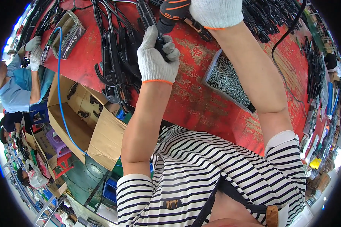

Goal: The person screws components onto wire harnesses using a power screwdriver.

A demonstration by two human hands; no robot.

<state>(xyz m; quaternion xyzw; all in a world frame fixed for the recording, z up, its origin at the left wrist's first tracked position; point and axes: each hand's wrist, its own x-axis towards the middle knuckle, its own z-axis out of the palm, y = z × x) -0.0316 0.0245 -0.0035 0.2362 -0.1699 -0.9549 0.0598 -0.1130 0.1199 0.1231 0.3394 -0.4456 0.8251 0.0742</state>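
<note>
I see the black part (146,15) in the left hand (158,56), above the red surface (206,108). It passes into the curled fingers, which are wrapped around it, with the thumb laid along its side. Its long axis runs mostly away from the wearer, the far end leaning a little left and reaching the upper rim of my view.

Just right of it I have the black-and-orange power drill (173,12), its nose aimed down and left at the part's near end; I cannot tell whether the tip touches. The right hand (216,13) grips the drill, though the top rim cuts off its fingers.

For moving, the left side is tight: a pile of black assemblies (113,64) lies just beside the left hand. To the right I get a worn, bare stretch of surface as far as the tray of screws (227,79), which sits under the right forearm. The near edge slants down to the right, with an open cardboard box (74,119) below it. Farther left are a long box (69,36), a blue hose (59,75) and a gloved co-worker (19,89).
</note>
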